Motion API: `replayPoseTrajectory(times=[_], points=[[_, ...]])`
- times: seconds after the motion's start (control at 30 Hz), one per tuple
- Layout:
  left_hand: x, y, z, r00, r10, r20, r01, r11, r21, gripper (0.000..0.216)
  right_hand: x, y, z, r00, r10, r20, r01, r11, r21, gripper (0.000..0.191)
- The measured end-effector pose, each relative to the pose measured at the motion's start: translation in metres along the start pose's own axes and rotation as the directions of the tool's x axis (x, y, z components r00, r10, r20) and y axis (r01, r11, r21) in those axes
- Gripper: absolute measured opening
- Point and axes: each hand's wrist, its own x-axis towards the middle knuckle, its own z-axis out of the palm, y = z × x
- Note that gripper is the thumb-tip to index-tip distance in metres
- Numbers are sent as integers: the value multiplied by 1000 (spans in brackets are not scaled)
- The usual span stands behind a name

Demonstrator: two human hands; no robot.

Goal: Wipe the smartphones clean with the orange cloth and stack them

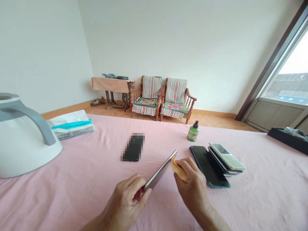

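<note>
My left hand (131, 197) grips one end of a smartphone (160, 171), which is tilted up on its edge above the pink cloth. A folded yellow cloth (179, 170) is pinched in my right hand (192, 183), close against the phone's far end. Behind them a black phone (133, 147), partly pixelated, lies flat. To the right of my right hand lies a dark smartphone (210, 166). Beside it is a stack of phones with a white keypad phone (227, 157) on top. A small green bottle with a black cap (193, 131) stands farther back.
A white and grey jug (26, 141) stands at the left, with a tissue pack (74, 125) behind it. At the right edge is a black box (288, 139). Two wooden chairs (149, 93) and a cloth-covered sewing table (110, 85) stand beyond the pink tablecloth (101, 154).
</note>
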Motion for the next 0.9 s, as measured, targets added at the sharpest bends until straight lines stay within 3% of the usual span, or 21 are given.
replayPoseTrajectory(times=[0.13, 0.33, 0.5, 0.7, 0.8, 0.9], points=[[-1, -1, -4, 997, 28, 68, -27, 999, -21, 18, 14, 21, -8, 990, 39, -136, -45, 998, -43, 13], [-1, 1, -7, 990, 72, 118, -67, 997, -45, 18, 16, 31, -7, 994, 41, -100, -47, 997, -63, 14], [-4, -3, -3, 991, 39, 125, -33, 998, -55, 15, 9, 15, -1, 997, -29, -66, 27, 999, -35, 19], [-4, -5, -1, 991, 16, 130, -8, 998, -67, 15, -5, -15, 6, 987, -154, 54, 145, 979, 142, 34], [-4, -4, -2, 992, 19, 127, -12, 998, -59, 14, 0, -8, 2, 994, -96, 58, 90, 991, 98, 29], [-5, -4, -2, 992, 25, 126, -20, 999, -47, 14, 8, 5, -2, 1000, -4, -16, 4, 1000, -3, 20]])
